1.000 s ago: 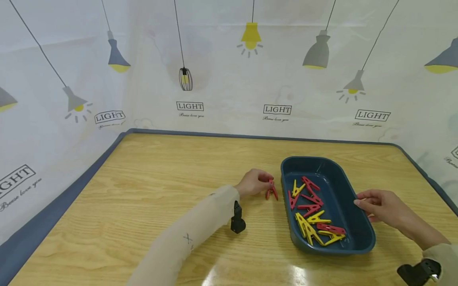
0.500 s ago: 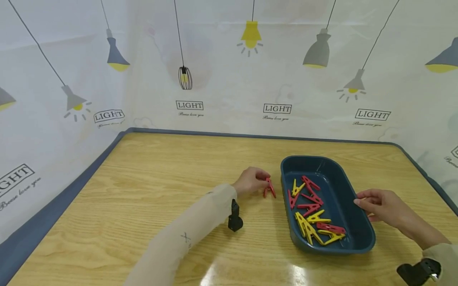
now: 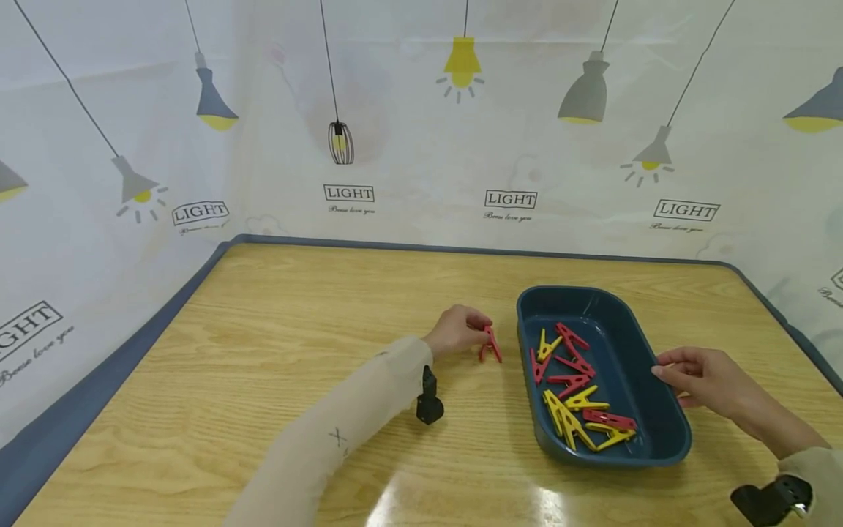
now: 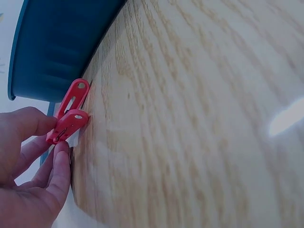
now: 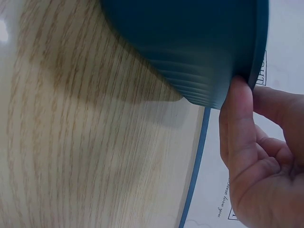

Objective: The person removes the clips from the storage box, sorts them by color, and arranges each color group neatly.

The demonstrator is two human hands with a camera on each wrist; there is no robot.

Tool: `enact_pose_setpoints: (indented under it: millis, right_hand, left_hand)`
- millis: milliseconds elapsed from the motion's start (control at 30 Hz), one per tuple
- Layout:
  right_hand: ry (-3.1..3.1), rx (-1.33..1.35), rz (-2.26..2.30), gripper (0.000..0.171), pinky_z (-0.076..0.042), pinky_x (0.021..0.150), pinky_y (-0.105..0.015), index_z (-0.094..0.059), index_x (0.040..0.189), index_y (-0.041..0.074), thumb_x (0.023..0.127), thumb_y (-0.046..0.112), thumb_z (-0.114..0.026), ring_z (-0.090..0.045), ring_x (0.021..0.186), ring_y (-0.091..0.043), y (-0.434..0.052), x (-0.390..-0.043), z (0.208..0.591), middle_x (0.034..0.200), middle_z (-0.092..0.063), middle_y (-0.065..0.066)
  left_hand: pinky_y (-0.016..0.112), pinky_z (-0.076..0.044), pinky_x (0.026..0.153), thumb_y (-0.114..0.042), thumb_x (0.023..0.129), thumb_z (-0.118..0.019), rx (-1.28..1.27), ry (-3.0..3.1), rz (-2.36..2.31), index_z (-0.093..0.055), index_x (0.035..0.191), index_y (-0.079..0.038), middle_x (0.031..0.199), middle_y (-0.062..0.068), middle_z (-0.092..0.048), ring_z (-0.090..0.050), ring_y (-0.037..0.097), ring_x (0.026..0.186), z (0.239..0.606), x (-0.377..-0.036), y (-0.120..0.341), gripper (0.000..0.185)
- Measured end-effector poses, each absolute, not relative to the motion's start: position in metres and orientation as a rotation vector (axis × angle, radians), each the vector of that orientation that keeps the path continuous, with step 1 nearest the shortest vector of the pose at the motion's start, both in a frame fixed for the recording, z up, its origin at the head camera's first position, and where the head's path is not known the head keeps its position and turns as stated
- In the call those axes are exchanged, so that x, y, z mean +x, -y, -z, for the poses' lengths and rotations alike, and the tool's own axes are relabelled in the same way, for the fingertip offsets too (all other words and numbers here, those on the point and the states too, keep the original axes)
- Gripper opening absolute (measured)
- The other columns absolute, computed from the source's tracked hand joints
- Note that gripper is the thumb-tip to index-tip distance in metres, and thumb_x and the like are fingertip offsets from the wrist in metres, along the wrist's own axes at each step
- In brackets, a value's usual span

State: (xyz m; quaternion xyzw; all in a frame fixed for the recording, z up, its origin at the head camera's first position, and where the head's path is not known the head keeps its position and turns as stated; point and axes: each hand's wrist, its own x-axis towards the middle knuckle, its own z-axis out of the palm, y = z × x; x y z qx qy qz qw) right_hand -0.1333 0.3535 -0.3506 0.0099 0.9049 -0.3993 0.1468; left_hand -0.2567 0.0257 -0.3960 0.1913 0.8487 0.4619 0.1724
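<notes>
My left hand (image 3: 457,331) pinches a red clothespin (image 3: 490,345) between thumb and fingers, just left of the dark blue bin (image 3: 617,351). The left wrist view shows this clothespin (image 4: 71,124) with its two handle ends spread apart, close to the wood surface. My right hand (image 3: 714,380) holds the bin's right rim. In the right wrist view the thumb and a finger of the right hand (image 5: 256,156) pinch that rim (image 5: 260,42) from both sides. Several red clothespins (image 3: 570,383) and yellow clothespins (image 3: 586,400) lie loose inside the bin, some overlapping.
A wooden table (image 3: 316,293) with a blue-grey edge (image 3: 395,249) carries the bin at its right half. Behind and beside it hangs a pale curtain (image 3: 408,146) printed with lamps. Black wrist cameras (image 3: 429,399) sit on both sleeves.
My left hand has drawn slightly left and away from the bin, with the red clothespin in its fingers. The right hand and the bin have stayed in place.
</notes>
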Motion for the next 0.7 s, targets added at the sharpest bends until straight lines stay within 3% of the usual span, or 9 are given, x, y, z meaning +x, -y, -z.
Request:
enact_pose_setpoints:
  millis: [467, 700]
  right_hand:
    - [-2.619, 0.022, 1.138, 0.051, -0.051, 0.063, -0.032, -0.038, 0.118, -0.017, 0.093, 0.026, -0.046, -0.057, 0.072, -0.016, -0.3527, -0.1332, 0.35, 0.091, -0.059, -0.01]
    - [-2.621, 0.019, 1.149, 0.051, -0.051, 0.063, -0.032, -0.037, 0.119, -0.017, 0.093, 0.026, -0.046, -0.057, 0.072, -0.015, -0.3533, -0.1328, 0.3517, 0.091, -0.058, -0.01]
  left_hand:
    - [0.023, -0.047, 0.068, -0.007, 0.082, -0.062, 0.522, -2.397, -1.32, -0.062, 0.107, -0.002, 0.095, 0.006, -0.063, -0.058, 0.014, 0.084, 0.3944, -0.254, -0.0223, 0.025]
    - [0.024, -0.046, 0.072, -0.008, 0.083, -0.062, 0.547, -2.411, -1.308, -0.062, 0.108, -0.002, 0.099, 0.006, -0.062, -0.057, 0.016, 0.089, 0.3946, -0.2556, -0.0203, 0.026]
